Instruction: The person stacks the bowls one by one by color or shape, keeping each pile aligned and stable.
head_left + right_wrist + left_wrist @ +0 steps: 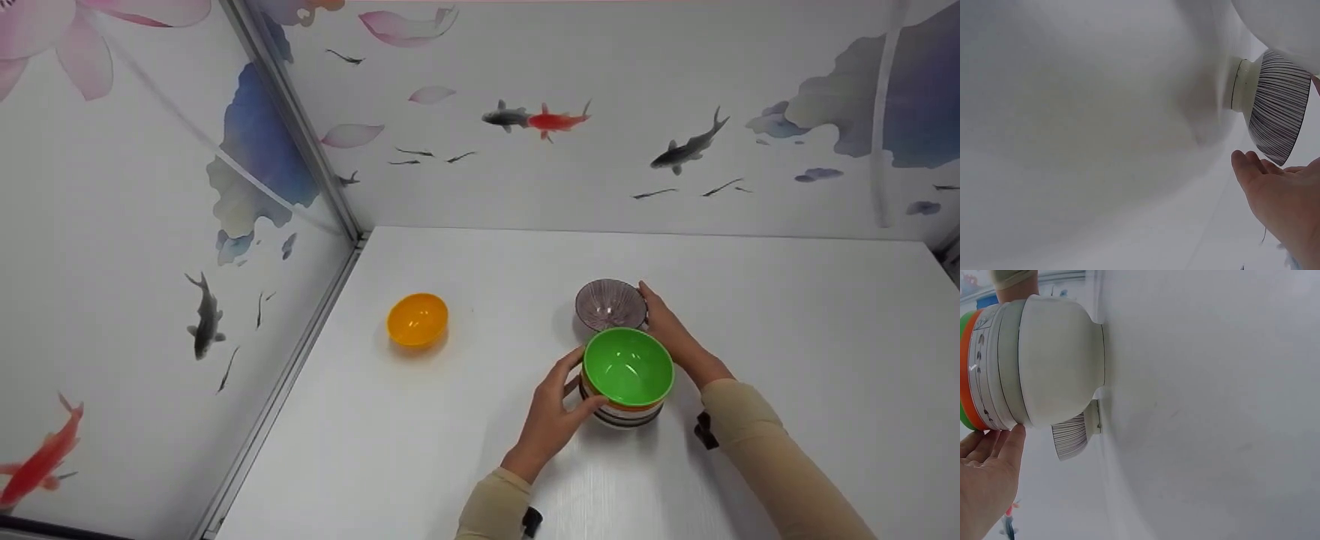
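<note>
A green bowl [628, 366] tops a stack of nested bowls, with an orange bowl [970, 391] and several whitish ones below it. The lowest white bowl [1058, 363] stands on the table. My left hand [553, 416] holds the stack's left side, its fingers along the rims and the thumb at the front. Just behind the stack sits a bowl with fine dark stripes [609, 300], purplish inside. At that bowl's right side is my right hand [671, 330], fingers extended. In the right wrist view its fingertips [1239, 160] are close by the striped bowl's rim.
A yellow-orange bowl [418, 319] stands by itself on the white table [360, 457], left of the stack. Upright panels printed with fish and petals border the table at the back [570, 187] and on the left [135, 315].
</note>
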The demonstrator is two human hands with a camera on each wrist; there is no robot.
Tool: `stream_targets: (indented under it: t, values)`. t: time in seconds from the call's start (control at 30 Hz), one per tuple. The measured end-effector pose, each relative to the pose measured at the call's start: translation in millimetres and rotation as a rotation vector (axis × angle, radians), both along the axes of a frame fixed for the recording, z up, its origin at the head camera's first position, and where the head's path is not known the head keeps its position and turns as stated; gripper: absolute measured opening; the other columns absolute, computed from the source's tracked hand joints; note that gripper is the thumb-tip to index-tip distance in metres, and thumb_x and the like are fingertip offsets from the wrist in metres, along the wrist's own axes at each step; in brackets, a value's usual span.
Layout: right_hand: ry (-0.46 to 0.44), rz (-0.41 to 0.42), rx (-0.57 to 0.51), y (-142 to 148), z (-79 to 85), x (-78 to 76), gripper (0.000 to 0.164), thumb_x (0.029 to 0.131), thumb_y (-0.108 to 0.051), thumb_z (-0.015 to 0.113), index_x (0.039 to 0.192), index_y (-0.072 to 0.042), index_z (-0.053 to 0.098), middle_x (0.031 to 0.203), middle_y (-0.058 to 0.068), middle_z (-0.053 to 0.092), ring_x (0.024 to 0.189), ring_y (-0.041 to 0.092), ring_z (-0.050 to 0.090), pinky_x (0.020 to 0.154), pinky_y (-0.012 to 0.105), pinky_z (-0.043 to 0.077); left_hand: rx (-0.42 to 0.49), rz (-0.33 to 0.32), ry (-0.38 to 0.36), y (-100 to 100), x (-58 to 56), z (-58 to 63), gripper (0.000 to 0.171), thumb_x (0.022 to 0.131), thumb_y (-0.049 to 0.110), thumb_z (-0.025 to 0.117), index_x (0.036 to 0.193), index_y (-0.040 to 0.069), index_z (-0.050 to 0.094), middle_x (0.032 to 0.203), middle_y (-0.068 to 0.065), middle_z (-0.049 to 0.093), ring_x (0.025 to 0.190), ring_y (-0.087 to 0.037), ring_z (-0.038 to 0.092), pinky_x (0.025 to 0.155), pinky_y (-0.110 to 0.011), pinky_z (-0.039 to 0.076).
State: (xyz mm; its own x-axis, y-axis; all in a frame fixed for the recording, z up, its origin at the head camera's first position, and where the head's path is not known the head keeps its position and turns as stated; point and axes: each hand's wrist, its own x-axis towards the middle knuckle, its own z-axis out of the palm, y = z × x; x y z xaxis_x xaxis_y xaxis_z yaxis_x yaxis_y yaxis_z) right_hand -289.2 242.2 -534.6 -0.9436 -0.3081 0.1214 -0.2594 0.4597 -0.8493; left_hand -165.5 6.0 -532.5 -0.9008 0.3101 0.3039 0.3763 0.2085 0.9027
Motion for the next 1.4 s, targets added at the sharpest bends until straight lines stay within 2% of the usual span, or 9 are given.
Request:
stream_targets:
  t: [0.07,0.2,0.27,0.53,0.67,1.13,1.27,1.4]
  values:
    - [-0.011,-0.008,0.008,-0.3,0.2,-2.7,0.122,0.078,-0.038,0.084,0.151,0.019,0.005,0.153,0.043,0.019,0.144,0.058,0.017,0.12,0.066,0.018,0.0,0.0,0.0,0.4,0.1,0.3,0.073,0.093,0.034,0.069,0.153,0.013,0.035,0.155,-0.004,0.044,0.144,-0.021,0.043,0.111,-0.028,0.046]
    - [-0.008,-0.025,0.047,-0.2,0.9,-7.2,0.116,0.075,-0.022,0.087,0.148,0.022,0.009,0.152,0.044,0.02,0.143,0.058,0.019,0.122,0.064,0.016,0.0,-0.002,-0.007,0.8,0.1,0.1,0.073,0.093,0.034,0.069,0.153,0.012,0.034,0.155,-0.004,0.044,0.144,-0.022,0.043,0.111,-0.028,0.046]
    - [-0.011,-0.033,0.063,-0.8,0.8,-7.7,0.113,0.076,-0.019,0.086,0.148,0.022,0.01,0.153,0.043,0.02,0.144,0.057,0.019,0.122,0.064,0.017,-0.006,-0.002,-0.009,0.5,0.1,-0.2,0.073,0.093,0.035,0.068,0.153,0.012,0.034,0.155,-0.004,0.044,0.144,-0.022,0.043,0.111,-0.028,0.046]
    - [0.01,-0.044,0.042,-6.7,-8.2,-11.9,0.097,0.084,-0.014,0.076,0.15,0.02,0.012,0.155,0.041,0.02,0.145,0.057,0.016,0.123,0.065,0.011,-0.004,0.001,-0.015,-1.9,1.0,1.5,0.073,0.092,0.034,0.069,0.153,0.013,0.035,0.155,-0.004,0.044,0.145,-0.022,0.042,0.111,-0.028,0.046]
    - [0.015,-0.056,0.046,-8.3,-8.1,-8.9,0.096,0.085,-0.014,0.075,0.15,0.019,0.012,0.155,0.041,0.018,0.146,0.056,0.015,0.123,0.064,0.009,-0.005,-0.005,-0.004,-1.3,1.6,2.0,0.074,0.092,0.034,0.07,0.153,0.012,0.034,0.155,-0.004,0.043,0.145,-0.022,0.042,0.111,-0.029,0.046]
    - [0.045,-0.12,0.122,-8.1,-9.3,-7.1,0.086,0.086,-0.013,0.071,0.15,0.016,0.022,0.154,0.038,0.025,0.144,0.055,0.023,0.123,0.062,0.018,-0.002,0.001,-0.011,-0.6,0.7,0.0,0.073,0.092,0.034,0.069,0.153,0.013,0.034,0.155,-0.004,0.044,0.145,-0.021,0.042,0.111,-0.027,0.046]
    - [0.066,-0.15,0.117,-8.5,-11.3,-5.8,0.085,0.082,-0.01,0.072,0.148,0.017,0.026,0.153,0.039,0.028,0.143,0.055,0.026,0.122,0.061,0.02,-0.002,0.005,-0.022,-0.3,0.3,-0.1,0.073,0.092,0.035,0.07,0.153,0.014,0.035,0.155,-0.003,0.044,0.144,-0.021,0.042,0.111,-0.027,0.046]
    - [0.078,-0.178,0.109,-9.6,-14.2,-4.3,0.079,0.083,-0.004,0.069,0.147,0.017,0.028,0.152,0.04,0.029,0.142,0.056,0.027,0.122,0.061,0.02,0.0,0.003,-0.027,-0.3,0.0,-0.1,0.073,0.092,0.034,0.07,0.153,0.014,0.036,0.155,-0.004,0.044,0.145,-0.021,0.042,0.111,-0.027,0.046]
